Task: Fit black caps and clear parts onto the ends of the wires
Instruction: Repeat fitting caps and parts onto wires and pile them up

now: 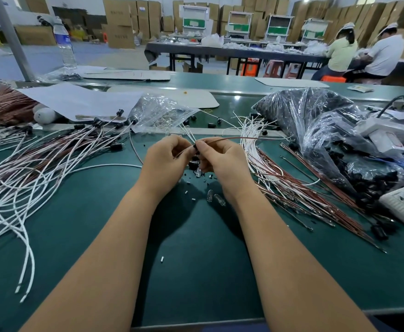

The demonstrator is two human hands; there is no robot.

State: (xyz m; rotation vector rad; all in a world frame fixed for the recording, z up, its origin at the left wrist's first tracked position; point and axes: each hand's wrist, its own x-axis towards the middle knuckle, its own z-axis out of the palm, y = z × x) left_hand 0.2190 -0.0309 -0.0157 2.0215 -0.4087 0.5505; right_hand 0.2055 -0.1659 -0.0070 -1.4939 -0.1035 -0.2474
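Head: hands pinch cap, wire.

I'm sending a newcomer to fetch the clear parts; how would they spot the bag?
On the green worktable, look just beyond the two hands to the far edge. The clear plastic bag lies there, open and crinkled, with small shiny parts inside. The bigger bag at the right is packed with black caps instead.

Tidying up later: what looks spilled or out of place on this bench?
Small black caps and clear parts lie loose on the mat under the hands. One tiny white piece sits alone nearer the front edge.
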